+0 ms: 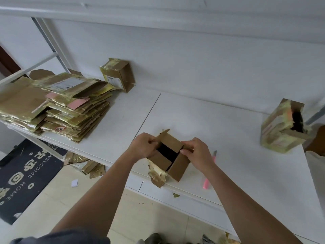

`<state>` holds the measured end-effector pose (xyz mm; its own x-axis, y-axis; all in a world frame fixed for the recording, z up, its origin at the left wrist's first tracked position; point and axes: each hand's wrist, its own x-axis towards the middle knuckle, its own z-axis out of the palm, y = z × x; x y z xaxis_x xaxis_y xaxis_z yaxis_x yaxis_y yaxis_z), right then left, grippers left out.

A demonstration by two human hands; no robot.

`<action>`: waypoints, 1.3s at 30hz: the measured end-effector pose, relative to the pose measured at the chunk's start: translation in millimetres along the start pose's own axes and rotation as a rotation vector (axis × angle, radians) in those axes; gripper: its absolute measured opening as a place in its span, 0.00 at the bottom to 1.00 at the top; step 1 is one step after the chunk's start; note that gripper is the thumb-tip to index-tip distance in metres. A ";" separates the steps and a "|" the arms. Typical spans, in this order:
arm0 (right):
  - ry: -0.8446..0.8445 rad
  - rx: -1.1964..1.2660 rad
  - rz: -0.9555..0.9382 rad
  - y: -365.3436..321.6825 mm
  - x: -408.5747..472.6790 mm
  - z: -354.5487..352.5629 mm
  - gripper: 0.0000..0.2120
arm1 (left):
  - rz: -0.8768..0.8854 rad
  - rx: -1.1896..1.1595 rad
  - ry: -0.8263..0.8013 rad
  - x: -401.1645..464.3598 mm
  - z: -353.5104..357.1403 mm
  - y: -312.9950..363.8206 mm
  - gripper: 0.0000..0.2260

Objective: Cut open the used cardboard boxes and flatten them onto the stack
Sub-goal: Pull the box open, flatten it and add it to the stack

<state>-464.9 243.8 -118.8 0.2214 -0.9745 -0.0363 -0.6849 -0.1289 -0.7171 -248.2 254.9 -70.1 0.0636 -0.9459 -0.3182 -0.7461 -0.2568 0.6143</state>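
Note:
A small brown cardboard box (pixel 177 169) with torn yellowish tape stands open at the near edge of the white table (pixel 228 138). My left hand (pixel 143 147) grips its left top flap. My right hand (pixel 197 152) pinches the right flap, and the dark inside shows between them. A tall stack of flattened boxes (pixel 58 104) lies at the table's left end. A pink box cutter (pixel 209 170) lies on the table just right of my right forearm, partly hidden by it.
A taped box (pixel 118 74) leans against the back wall behind the stack. Another taped box (pixel 283 126) with a torn top stands at the right. Cardboard scraps (pixel 88 167) lie on the floor under the table beside a dark doormat (pixel 26 176).

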 end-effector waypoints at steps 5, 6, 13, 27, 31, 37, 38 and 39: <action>-0.010 -0.107 0.025 -2.7 0.9 -0.6 0.14 | 0.027 0.018 -0.024 -2.1 -1.5 -0.8 0.12; -0.011 -0.193 0.021 -5.5 1.8 -1.6 0.17 | 0.044 0.022 -0.019 -2.0 -0.1 1.4 0.12; 0.090 -0.249 -0.012 -26.1 -8.9 -4.8 0.17 | 0.092 -0.194 0.033 -3.0 -2.6 14.8 0.09; 0.210 0.092 -0.127 -31.9 -19.2 0.5 0.11 | -0.185 0.005 0.288 -20.4 15.4 7.9 0.49; 0.224 0.184 -0.130 -27.1 -16.6 -9.4 0.22 | 0.006 -0.418 0.165 -22.7 -2.1 6.4 0.25; 0.006 0.117 -0.269 2.9 -18.6 -11.6 0.22 | -0.293 -1.056 0.017 -27.8 -21.5 -35.6 0.21; -0.081 0.084 -0.256 8.2 -22.5 -6.5 0.23 | -0.362 -1.029 -0.014 -29.5 -17.3 -42.5 0.17; -0.171 0.041 -0.233 12.8 -26.5 0.1 0.24 | -0.416 -0.958 -0.033 -30.4 -10.9 -49.8 0.12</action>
<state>-479.5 268.0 -127.1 0.4858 -0.8739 0.0182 -0.5738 -0.3346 -0.7475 -205.8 294.3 -83.1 0.1665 -0.7444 -0.6467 0.1695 -0.6245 0.7625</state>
